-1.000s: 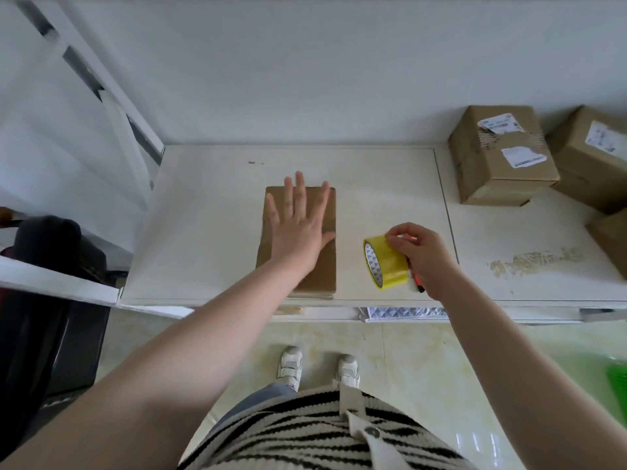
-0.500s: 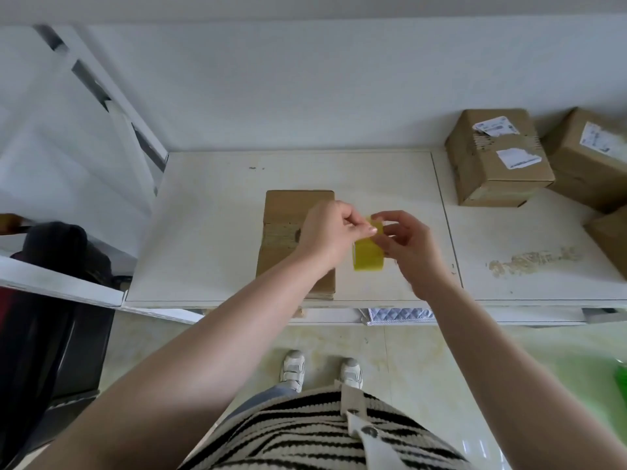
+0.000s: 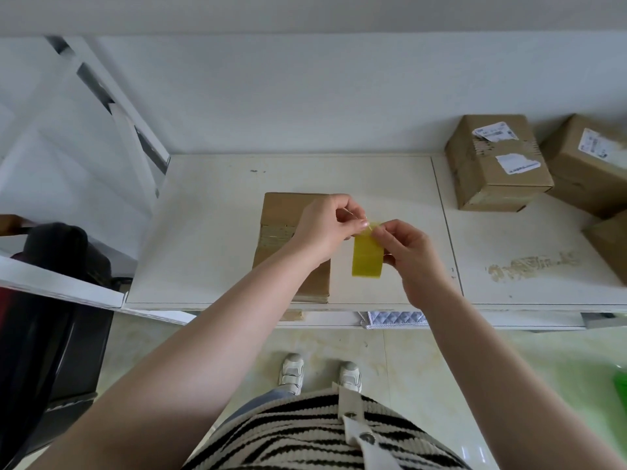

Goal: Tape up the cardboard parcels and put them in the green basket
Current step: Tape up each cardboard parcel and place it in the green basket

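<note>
Here I see both hands raised together over the white table (image 3: 210, 232), working at the yellow tape roll (image 3: 367, 256). The right hand (image 3: 409, 252) grips the roll from its right side, fingers curled round it, so that the roll stands on edge with its broad yellow band facing the camera. The left hand (image 3: 325, 225) is curled too, its thumb and forefinger pinched at the top edge of the roll, where a thin bit of tape seems to be caught between them; I cannot tell how much of it is lifted free. The flat cardboard parcel (image 3: 288, 215) lies on the table just to the left of the roll, partly hidden beneath the left wrist and forearm, its near end close to the table's front edge. A band of pale tape crosses its top face. To the right, near the wall, a taller labelled box (image 3: 495, 164) stands on the table, with a second box (image 3: 587, 164) just beside it and the corner of a third brown box (image 3: 610, 245) at the frame's right edge. A sliver of the green basket (image 3: 621, 385) shows low on the floor at the far right, well apart from the parcel.
</note>
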